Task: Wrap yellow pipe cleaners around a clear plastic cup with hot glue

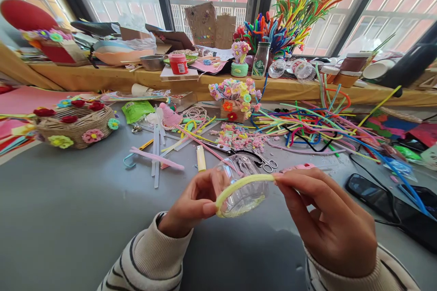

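A small clear plastic cup (244,195) is tilted in front of me, with its round end toward me. My left hand (196,195) grips the cup, its thumb pressing one end of a yellow pipe cleaner (244,183) against the rim. That pipe cleaner arches over the upper side of the cup's edge. At its other end my right hand (327,213) pinches it between thumb and fingertips. Just behind the cup lie scissors (269,163) with dark handles and a pale yellow lighter (201,158).
Loose pipe cleaners (307,127) are heaped at the back right. A flower-trimmed basket (77,125) stands at the left, near several glue sticks (156,154). To the right lies a black phone (392,211) with a cable. A cloth-covered ledge (129,79) carries jars and crafts.
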`<state>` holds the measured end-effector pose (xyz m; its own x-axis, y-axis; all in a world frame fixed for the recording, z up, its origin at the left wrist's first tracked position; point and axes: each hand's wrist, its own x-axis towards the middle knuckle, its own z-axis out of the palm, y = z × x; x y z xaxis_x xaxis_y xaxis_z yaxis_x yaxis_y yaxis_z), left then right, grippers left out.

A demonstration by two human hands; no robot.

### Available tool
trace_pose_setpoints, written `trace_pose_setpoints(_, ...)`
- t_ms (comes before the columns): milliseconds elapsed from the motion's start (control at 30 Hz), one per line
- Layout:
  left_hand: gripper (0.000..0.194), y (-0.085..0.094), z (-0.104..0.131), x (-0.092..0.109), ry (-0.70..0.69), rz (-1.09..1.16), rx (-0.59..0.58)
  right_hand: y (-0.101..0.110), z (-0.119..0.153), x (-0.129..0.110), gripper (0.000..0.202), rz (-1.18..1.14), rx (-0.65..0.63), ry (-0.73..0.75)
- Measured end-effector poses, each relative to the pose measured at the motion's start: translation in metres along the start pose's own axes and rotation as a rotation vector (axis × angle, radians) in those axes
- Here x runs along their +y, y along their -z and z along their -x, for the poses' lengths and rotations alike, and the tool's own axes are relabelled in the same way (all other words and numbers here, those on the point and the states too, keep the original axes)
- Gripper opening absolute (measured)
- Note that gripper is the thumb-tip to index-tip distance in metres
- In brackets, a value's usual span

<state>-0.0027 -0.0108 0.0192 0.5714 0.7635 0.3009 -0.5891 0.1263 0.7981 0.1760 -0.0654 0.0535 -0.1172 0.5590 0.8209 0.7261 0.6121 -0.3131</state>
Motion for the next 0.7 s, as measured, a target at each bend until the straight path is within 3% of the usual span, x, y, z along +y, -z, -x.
trace_pose_setpoints(433, 0.02, 0.004, 0.0, -0.003, -0.027, 0.0, -0.029, -0.006, 0.004, 0.001, 0.025, -0.038, 0.004, -0.022)
trace_pose_setpoints(567, 0.019, 0.004, 0.001, 0.001, -0.086, -0.21, -0.001, -0.01, 0.006, 0.01, 0.024, 0.0, -0.002, -0.004)
trace_pose_setpoints(700, 0.009, 0.001, 0.005, 0.011, -0.144, -0.502, -0.063, -0.014, 0.005, 0.017, 0.021, -0.011, 0.015, 0.001)
